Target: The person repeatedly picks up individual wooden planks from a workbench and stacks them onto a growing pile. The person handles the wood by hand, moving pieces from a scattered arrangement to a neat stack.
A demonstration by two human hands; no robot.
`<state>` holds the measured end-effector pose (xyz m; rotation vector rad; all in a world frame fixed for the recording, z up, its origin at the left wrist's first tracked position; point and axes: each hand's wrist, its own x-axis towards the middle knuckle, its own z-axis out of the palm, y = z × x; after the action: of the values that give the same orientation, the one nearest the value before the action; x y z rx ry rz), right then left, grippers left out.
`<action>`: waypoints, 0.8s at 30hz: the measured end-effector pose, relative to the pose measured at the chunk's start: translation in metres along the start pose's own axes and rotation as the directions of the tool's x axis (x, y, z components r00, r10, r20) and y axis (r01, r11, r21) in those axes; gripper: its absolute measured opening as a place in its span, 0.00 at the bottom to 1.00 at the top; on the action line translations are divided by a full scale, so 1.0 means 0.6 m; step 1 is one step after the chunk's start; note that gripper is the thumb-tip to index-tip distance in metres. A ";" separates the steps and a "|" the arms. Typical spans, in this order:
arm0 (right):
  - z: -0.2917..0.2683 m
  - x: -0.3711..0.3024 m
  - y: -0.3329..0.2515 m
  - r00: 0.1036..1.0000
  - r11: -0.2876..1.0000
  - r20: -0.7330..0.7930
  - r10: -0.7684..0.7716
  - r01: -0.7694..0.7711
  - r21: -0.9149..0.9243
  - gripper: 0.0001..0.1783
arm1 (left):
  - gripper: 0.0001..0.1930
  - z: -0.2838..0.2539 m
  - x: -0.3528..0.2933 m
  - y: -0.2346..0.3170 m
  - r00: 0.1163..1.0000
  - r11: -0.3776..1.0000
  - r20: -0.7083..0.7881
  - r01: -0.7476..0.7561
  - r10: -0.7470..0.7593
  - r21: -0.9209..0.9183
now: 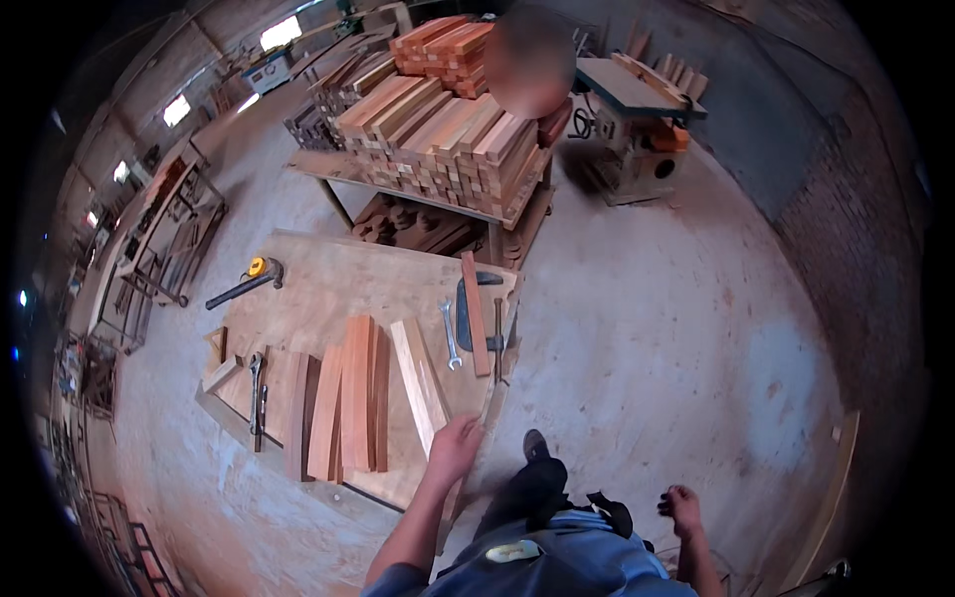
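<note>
My left hand [455,450] is over the right edge of the low wooden worktable [328,269], beside the lower end of a pale wood board [418,378]. The back of the hand hides most of its fingers, so its grip and any contact with the board are unclear. Out to my right, away from the table, my right hand [683,509] has curled fingers. A small dark patch shows at its fingertips, too small to name. Several reddish wood boards [360,393] lie side by side left of the pale one. A combination wrench [451,336] rests to its right.
A narrow board [476,313] lies across a C-clamp [465,313] at the table's right. A hammer [246,284], yellow tape measure [258,267] and adjustable wrench [257,383] lie leftward. Beyond stand a lumber stack [438,139], a person [529,65] and a machine table [637,90].
</note>
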<state>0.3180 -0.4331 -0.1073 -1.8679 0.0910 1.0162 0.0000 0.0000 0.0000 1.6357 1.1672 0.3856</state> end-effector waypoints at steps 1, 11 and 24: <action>-0.017 -0.029 0.005 0.996 0.996 -0.018 0.088 -0.088 -0.025 0.13 | 0.17 0.018 -0.012 0.016 1.000 0.998 -0.001 -0.002 0.002 -0.060; 0.074 0.307 -0.303 0.978 0.959 0.085 0.189 -0.165 -0.230 0.19 | 0.16 -0.030 0.290 0.163 0.978 0.996 -0.201 -0.046 0.059 0.070; 0.316 0.825 -0.757 0.856 0.836 0.464 0.227 0.073 -0.544 0.18 | 0.16 -0.064 0.561 0.287 0.716 0.985 -0.681 0.050 -0.152 -0.168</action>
<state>0.7346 0.1254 -0.1524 -2.0229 -0.4979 1.7090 0.2172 0.3044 0.0685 1.3128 1.7317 1.0535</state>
